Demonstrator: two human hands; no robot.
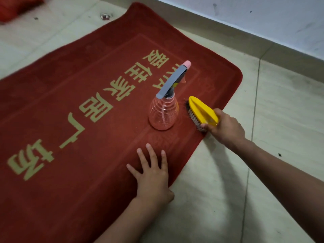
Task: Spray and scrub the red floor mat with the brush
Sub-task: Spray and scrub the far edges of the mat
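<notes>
Floor: pale tiles by a white wall; our red mat (73, 109) lies flat on them.
Left hand (152, 174): fingers spread flat, pressing the mat's near edge.
Right hand (226, 128): clamped on the brush (201, 112), bristles touching the mat.
Bottle (164, 113): upright just beside the brush.
Handling: we judge the mat soft and prone to sliding, the brush stiff and light; hold its yellow back.

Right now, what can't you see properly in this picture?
Head view:
- Red mat: its left part is cut off by the left and bottom edges.
- Brush: near end hidden in the right hand's grip.
- Spray bottle: clear; water inside cannot be made out.
- Red thing, top left corner: blurred, cut by the edge.
- Small shiny thing on the floor: too small to name.
</notes>
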